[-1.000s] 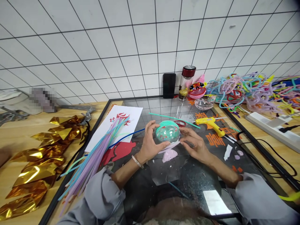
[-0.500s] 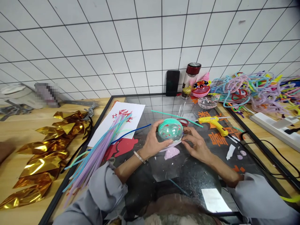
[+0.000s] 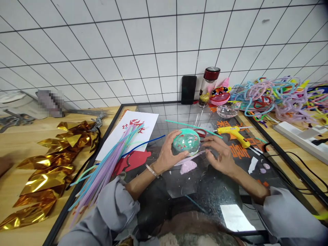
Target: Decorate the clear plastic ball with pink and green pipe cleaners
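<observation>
Head view: a clear plastic egg-shaped shell [image 3: 186, 143], with mint-green cord coiled over its far side, is placed directly right of the left hand [image 3: 167, 152] and left of the right hand [image 3: 220, 157], near the middle of the black-framed dark glass desk top [image 3: 153, 212], well in from all its edges. Its longer axis appears to be laid crosswise, roughly parallel to the desk's far edge, though this cannot be judged surely. The left hand is the nearer: the shell is gripped by it, with fingers wrapped around the left side and thumb pressed along the near side. The right hand is held just beside the shell, apart from it, its fingers half open and loosely curled. A thin pale-lavender strip [image 3: 191, 158] is stretched from below the shell toward the right fingertips; whether its end is pinched cannot be told. Closer to the desk's near edge, a crumpled lavender piece [image 3: 188, 167] is seen.
</observation>
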Action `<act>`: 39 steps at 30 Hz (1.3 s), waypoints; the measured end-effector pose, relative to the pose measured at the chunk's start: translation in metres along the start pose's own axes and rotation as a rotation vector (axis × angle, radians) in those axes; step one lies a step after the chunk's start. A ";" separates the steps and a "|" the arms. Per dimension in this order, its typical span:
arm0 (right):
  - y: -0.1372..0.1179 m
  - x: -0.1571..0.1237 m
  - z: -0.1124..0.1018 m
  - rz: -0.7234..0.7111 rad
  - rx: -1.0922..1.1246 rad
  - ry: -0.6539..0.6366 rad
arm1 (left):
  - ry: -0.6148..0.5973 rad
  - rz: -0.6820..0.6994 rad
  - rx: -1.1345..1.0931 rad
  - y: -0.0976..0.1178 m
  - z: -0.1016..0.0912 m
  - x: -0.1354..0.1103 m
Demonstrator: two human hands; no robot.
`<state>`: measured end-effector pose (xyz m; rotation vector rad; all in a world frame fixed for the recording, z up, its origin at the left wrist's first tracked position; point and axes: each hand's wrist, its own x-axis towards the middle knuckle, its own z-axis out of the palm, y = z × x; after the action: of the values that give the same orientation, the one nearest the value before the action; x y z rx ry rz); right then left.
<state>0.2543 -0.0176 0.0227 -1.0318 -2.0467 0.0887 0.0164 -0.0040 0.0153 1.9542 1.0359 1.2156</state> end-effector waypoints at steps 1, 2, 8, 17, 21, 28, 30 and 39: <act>0.003 0.009 -0.005 0.005 -0.016 0.046 | 0.001 -0.002 -0.003 0.000 0.000 0.000; 0.008 0.021 -0.010 0.025 -0.038 0.067 | 0.003 -0.003 -0.005 0.000 0.000 0.000; 0.087 0.128 -0.038 0.379 -0.453 0.040 | 0.010 0.006 -0.007 -0.002 0.001 -0.001; 0.170 0.219 -0.029 0.727 -0.640 -0.415 | 0.001 0.004 -0.020 -0.006 0.001 -0.003; 0.186 0.213 -0.025 0.703 -0.607 -0.395 | -0.005 0.009 -0.032 -0.007 0.000 -0.004; 0.193 0.187 -0.027 0.664 -0.418 -0.091 | 0.002 0.004 -0.046 -0.008 0.002 -0.004; 0.195 0.183 -0.024 0.643 -0.396 -0.051 | 0.003 -0.001 -0.045 -0.007 0.002 -0.004; 0.225 0.169 -0.036 0.541 -0.445 -0.068 | 0.001 0.120 0.127 -0.007 0.001 -0.007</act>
<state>0.3679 0.2389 0.0654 -1.8651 -1.8317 -0.0584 0.0134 -0.0062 0.0061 2.1403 1.0311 1.2414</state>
